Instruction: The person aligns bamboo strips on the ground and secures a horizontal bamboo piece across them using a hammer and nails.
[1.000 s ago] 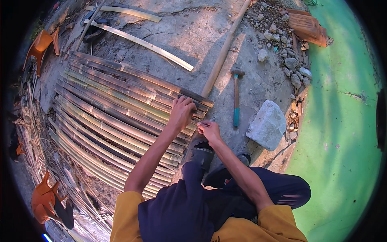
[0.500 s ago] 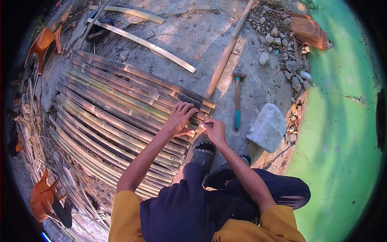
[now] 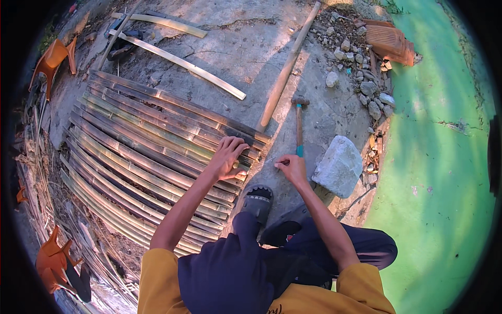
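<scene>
A row of split bamboo slats (image 3: 151,141) lies side by side, forming a slatted panel on the ground to the left. Over the panel's right ends rests my left hand (image 3: 227,159), fingers spread and thumb apart. My right hand (image 3: 293,168) is off the panel, just right of the slat ends, with thumb and fingertips pinched together. Whatever it pinches, if anything, is too small to make out. A hammer (image 3: 299,125) with a wooden handle and teal grip lies on the concrete just beyond my right hand, which overlaps the grip's lower end.
To the right sits a large pale stone block (image 3: 339,166). A long wooden pole (image 3: 287,70) and loose bamboo strips (image 3: 180,62) lie farther ahead. Rubble (image 3: 368,88) and stacked clay tiles (image 3: 389,43) border a green-painted surface (image 3: 434,183). Orange chairs (image 3: 50,256) are at the left.
My right hand has drawn away from the slat ends toward the right, near the hammer grip. My left hand stays on the slats. The whole view has shifted slightly.
</scene>
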Tool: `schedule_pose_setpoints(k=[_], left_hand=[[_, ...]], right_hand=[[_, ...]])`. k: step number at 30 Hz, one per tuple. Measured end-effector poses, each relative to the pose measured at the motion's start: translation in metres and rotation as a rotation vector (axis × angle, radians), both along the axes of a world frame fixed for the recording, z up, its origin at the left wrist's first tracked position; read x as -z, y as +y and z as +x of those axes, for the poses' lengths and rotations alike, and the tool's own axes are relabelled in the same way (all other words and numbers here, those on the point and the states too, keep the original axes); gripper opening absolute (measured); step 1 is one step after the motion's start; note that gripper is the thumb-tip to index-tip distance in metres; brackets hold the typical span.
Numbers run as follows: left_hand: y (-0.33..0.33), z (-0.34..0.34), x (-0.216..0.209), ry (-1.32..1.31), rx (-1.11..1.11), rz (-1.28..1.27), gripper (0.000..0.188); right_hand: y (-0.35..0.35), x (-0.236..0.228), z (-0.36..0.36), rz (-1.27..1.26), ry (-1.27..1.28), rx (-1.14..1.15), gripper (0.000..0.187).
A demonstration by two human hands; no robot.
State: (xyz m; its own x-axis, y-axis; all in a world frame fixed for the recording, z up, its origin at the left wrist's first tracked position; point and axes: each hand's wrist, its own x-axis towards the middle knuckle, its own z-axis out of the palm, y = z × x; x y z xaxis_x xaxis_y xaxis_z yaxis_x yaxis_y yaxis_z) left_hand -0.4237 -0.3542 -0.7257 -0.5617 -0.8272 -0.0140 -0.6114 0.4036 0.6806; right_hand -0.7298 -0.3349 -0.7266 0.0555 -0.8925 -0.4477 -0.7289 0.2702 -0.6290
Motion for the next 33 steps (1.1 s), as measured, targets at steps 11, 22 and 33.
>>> schedule_pose_setpoints(k=[11,22,33], left_hand=[[0.004,0.008,0.001,0.027,-0.015,-0.001,0.095],[0.011,0.019,0.005,0.156,-0.112,0.044,0.100],[0.004,0.007,0.010,0.186,-0.106,0.014,0.099]], right_hand=[[-0.039,0.015,-0.021,-0.485,0.329,0.092,0.047],[-0.019,-0.023,-0.012,-0.124,-0.002,0.296,0.028],[0.098,-0.046,0.040,-0.030,-0.213,0.067,0.022]])
